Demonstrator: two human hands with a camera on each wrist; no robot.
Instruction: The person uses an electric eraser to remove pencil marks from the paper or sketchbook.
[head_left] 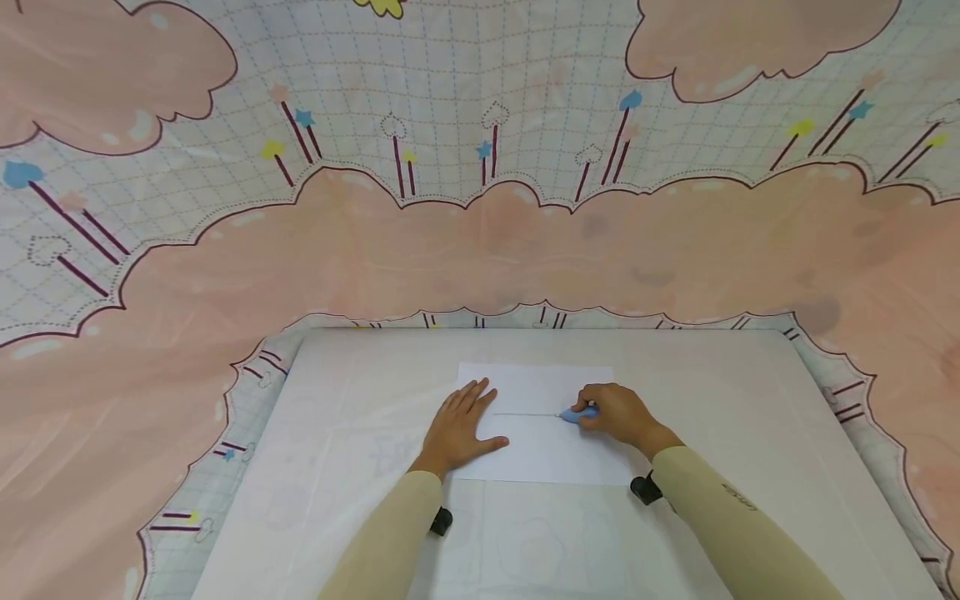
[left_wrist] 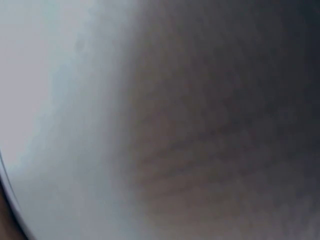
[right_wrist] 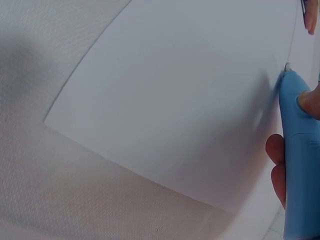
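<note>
A white sheet of paper (head_left: pixel 540 458) lies on the white table. My left hand (head_left: pixel 459 425) rests on its left part with the fingers spread and the thumb pointing right. My right hand (head_left: pixel 622 414) grips a thick blue pen-shaped tool (right_wrist: pixel 300 130) with a short metallic tip, thumb pressing its side near the front. The tip meets the sheet right of the middle. A thin straight line (head_left: pixel 525 414) runs across the paper from near the left hand to that tip. The left wrist view is blurred, mostly skin (left_wrist: pixel 200 150) and pale surface.
The white table (head_left: pixel 360 392) reaches past the sheet on all sides. Behind and around it hangs a cloth (head_left: pixel 480 250) with pink clouds and a grid pattern. Small black cameras sit at both wrists, below light tan sleeves (head_left: pixel 390 542).
</note>
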